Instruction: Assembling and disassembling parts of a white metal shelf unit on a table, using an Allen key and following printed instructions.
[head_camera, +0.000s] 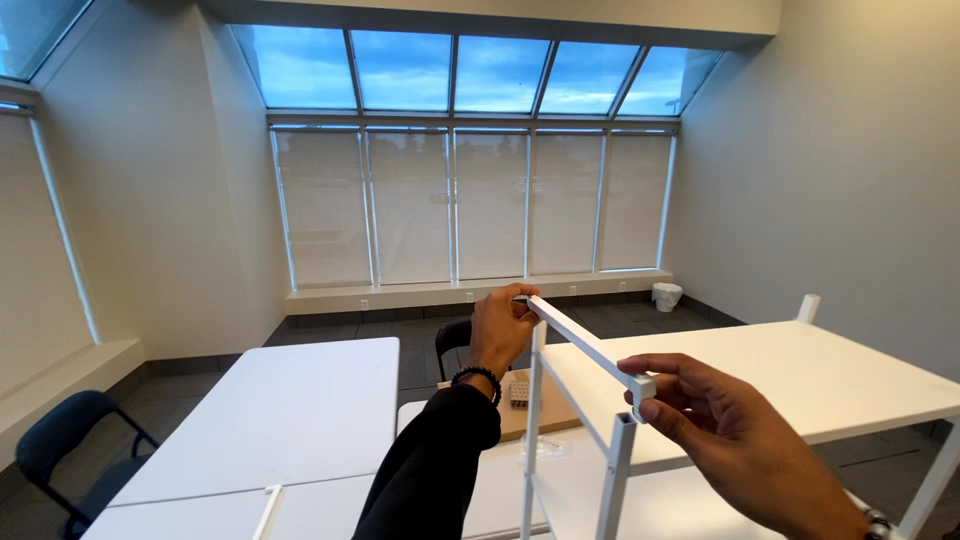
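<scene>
A white metal crossbar (585, 343) runs from upper left to lower right across the top of a white shelving frame (612, 470). My left hand (500, 328), in a black sleeve with a dark bead bracelet, pinches the bar's far end above the rear upright (533, 420). My right hand (715, 420) grips the near end, just above the open top of the front upright (618, 455). The bar's near end sits close over that upright; whether it touches is unclear.
A white table (280, 415) stands at left, another white surface (800, 370) at right. A brown cardboard sheet (540, 405) with small hardware lies behind the frame. A dark chair (60, 440) is at far left, a second chair (452, 340) behind, a white bin (666, 296) by the windows.
</scene>
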